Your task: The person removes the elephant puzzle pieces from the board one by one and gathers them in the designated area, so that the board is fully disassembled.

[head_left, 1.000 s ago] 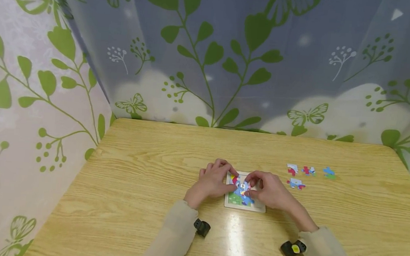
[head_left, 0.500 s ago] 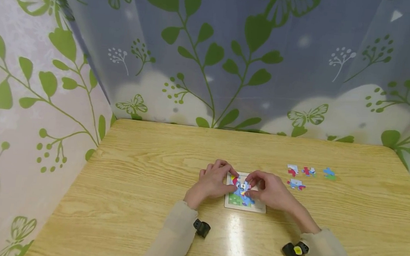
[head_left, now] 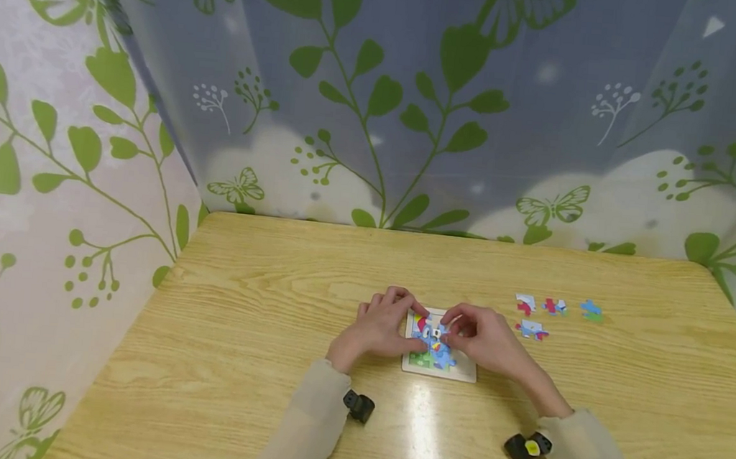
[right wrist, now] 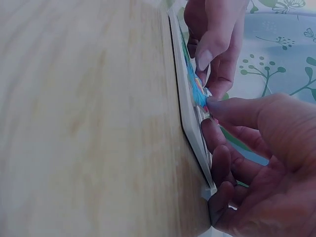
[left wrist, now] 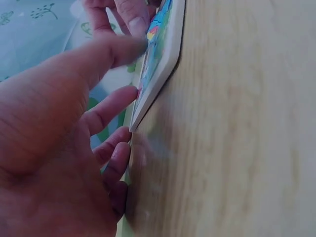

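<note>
A small jigsaw puzzle tray (head_left: 436, 374) with a pale rim lies on the table, partly filled with joined blue, green and red puzzle pieces (head_left: 421, 359). My left hand (head_left: 378, 327) rests over its left side, thumb on the joined pieces and fingers spread along the tray's edge. From the right, my right hand (head_left: 489, 341) pinches a blue puzzle piece (head_left: 444, 330) between thumb and forefinger, right at the joined ones. In the right wrist view the right thumb (right wrist: 229, 109) presses by the blue and pink pieces, and its other fingers curl over the tray's edge.
Right of the tray lie several loose pieces: a white and red one (head_left: 526, 304), a red and blue one (head_left: 555, 306), a blue and green one (head_left: 591, 310) and a light blue one (head_left: 532, 330). A patterned curtain (head_left: 377, 115) hangs behind the wooden table (head_left: 258, 307).
My right thumb and fingers have shifted slightly upward at the piece, showing more of the picture below. The left thumb has moved a little down. The tray and loose pieces stay in place.
</note>
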A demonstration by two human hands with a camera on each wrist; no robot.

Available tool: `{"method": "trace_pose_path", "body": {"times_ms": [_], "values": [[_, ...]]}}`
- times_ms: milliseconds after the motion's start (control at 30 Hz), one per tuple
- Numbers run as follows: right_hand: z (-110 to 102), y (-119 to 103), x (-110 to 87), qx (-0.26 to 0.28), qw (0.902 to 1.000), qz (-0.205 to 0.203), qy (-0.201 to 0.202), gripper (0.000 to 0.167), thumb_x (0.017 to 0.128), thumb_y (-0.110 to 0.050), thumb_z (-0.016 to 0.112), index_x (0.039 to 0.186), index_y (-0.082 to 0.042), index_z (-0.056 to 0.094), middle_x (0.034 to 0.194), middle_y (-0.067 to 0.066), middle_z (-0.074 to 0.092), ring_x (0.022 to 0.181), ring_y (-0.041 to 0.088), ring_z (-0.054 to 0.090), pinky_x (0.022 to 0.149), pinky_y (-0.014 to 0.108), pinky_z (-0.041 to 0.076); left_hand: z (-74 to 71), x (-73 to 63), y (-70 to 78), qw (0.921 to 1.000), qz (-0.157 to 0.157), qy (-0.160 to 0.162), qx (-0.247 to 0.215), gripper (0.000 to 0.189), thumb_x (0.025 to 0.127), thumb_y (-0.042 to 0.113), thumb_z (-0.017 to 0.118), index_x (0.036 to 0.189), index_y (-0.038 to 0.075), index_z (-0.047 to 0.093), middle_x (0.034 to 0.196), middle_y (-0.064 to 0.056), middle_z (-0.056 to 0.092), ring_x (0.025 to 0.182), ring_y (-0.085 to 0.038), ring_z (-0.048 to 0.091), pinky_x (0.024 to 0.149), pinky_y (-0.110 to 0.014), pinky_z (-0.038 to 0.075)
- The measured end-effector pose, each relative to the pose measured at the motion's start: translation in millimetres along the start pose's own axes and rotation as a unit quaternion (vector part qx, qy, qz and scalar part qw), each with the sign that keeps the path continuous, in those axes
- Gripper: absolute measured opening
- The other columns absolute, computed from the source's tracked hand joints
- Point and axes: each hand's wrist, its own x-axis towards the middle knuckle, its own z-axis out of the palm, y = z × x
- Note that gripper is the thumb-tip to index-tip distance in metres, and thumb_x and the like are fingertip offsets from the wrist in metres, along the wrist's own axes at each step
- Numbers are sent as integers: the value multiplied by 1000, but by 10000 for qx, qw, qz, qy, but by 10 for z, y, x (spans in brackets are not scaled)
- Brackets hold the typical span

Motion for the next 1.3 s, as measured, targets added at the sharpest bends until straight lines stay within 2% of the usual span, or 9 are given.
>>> {"method": "trace_pose_path", "body": {"times_ms": [200, 567, 900, 1300], "values": [[-3, -15, 5, 76, 10000, -11, -14, 15, 90, -6, 73, 106, -7, 70, 83, 3, 69, 70, 12, 55, 64, 22, 45, 29, 2, 13, 9996, -108, -1, 261, 64, 80, 60, 80, 132, 32, 55, 159, -3, 32, 138, -32, 36, 107, -52, 29], [32, -32, -5, 154, 9995, 220, 134, 14, 90, -4, 70, 104, -8, 71, 83, 3, 70, 70, 13, 60, 66, 24, 47, 53, -4, 57, 9991, -349, 134, 193, 64, 76, 57, 85, 127, 32, 57, 157, -1, 34, 135, -30, 37, 103, -48, 30], [65, -113, 19, 272, 9959, 826, 256, 15, 90, -11, 72, 104, -7, 72, 83, 4, 69, 74, 15, 59, 70, 31, 46, 61, 2, 64, 9988, -417, 152, 212, 64, 75, 57, 85, 127, 33, 57, 158, 0, 34, 136, -28, 37, 105, -49, 30], [69, -165, 21, 604, 9883, 1375, 272, 17, 90, -11, 71, 106, -6, 72, 85, 5, 71, 76, 16, 60, 73, 30, 47, 62, 4, 79, 9987, -444, 138, 206, 63, 76, 55, 86, 127, 33, 57, 157, 1, 34, 136, -28, 37, 108, -51, 30]]}}
